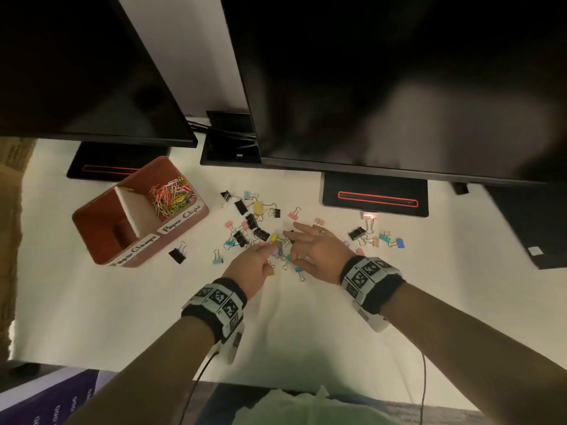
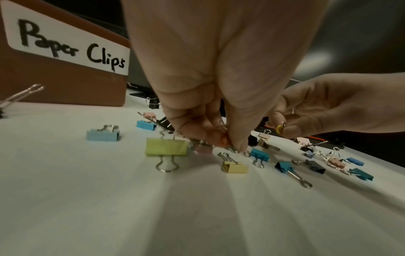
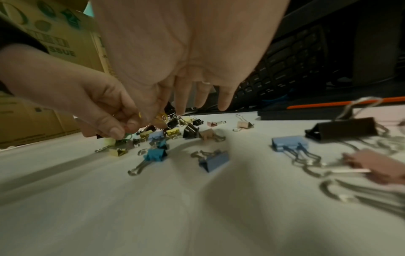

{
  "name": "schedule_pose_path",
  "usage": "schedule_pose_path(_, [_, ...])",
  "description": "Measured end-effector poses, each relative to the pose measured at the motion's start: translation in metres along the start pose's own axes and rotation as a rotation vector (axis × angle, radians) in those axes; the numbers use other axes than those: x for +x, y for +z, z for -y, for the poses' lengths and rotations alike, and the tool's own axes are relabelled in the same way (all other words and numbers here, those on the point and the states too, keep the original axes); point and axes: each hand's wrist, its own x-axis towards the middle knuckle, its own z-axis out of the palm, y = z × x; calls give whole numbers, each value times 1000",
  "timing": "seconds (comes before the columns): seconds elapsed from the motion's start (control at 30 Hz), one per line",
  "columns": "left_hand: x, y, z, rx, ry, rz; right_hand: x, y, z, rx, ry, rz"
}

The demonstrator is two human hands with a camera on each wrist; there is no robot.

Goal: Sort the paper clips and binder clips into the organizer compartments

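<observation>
What the left hand (image 2: 210,97) pinched stayed hidden behind its fingertips (image 2: 237,143), the organizer (image 2: 65,83) was cut off by the frame's left edge, and nearby binder clips (image 3: 361,166) blurred.

Binder clips (image 1: 260,222) scattered right of organizer (image 1: 196,214); paper clips (image 1: 171,196) inside.

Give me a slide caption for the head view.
Both hands, left hand and right hand, pick among binder clips beside the organizer.
</observation>
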Motion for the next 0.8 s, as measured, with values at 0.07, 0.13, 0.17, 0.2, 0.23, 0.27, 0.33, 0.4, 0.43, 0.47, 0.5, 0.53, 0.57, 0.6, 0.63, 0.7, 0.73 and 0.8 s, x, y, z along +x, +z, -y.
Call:
schedule_pose_path(0.07, [1,-1,3,15,13,29,5,-1,1,-14,26,46])
schedule_pose_path(0.13, [-3,-1,7,43,16,38,0,-2,-3,-4,79,15])
schedule_pose_path(0.17, [-6,-2,10,39,14,29,-4,-3,-6,-3,115,-5])
schedule_pose_path(0.2, [-9,-3,12,28,8,14,-10,-4,-9,-10,153,-18])
schedule_pose_path(0.23, [-11,-4,14,19,4,-5,-15,-4,-11,-22,190,-26])
schedule_pose_path(0.27, [-13,-5,16,12,-1,-26,-20,-4,-13,-33,221,-33])
schedule_pose_path(0.33, [-13,-7,15,-3,4,-65,-30,-4,-13,-41,264,-77])
schedule_pose_path(0.4, [-11,-7,8,-31,28,-97,-38,0,-14,-36,276,-160])
schedule_pose_path(0.43, [-8,-7,3,-46,37,-112,-42,2,-14,-32,280,-193])
schedule_pose_path(0.47, [-4,-6,-2,-59,36,-125,-45,4,-15,-29,284,-218])
schedule_pose_path(0.5, [0,-4,-8,-71,28,-140,-49,5,-16,-25,291,-234])
schedule_pose_path(0.53, [5,-2,-12,-84,10,-152,-53,6,-18,-23,301,-251])
schedule_pose_path(0.57, [10,-1,-17,-95,-12,-164,-58,6,-21,-22,313,-269])
schedule_pose_path(0.6, [16,1,-21,-96,-39,-170,-62,5,-23,-26,329,-287])
schedule_pose_path(0.63, [22,3,-24,-87,-71,-172,-66,4,-26,-30,349,-296])
schedule_pose_path(0.7, [32,6,-27,-64,-145,-153,-73,2,-32,-23,383,-282])
schedule_pose_path(0.73, [35,7,-29,-52,-179,-140,-76,1,-34,-12,393,-253])
schedule_pose_path(0.8, [39,10,-30,-27,-219,-120,-81,3,-36,28,381,-156])
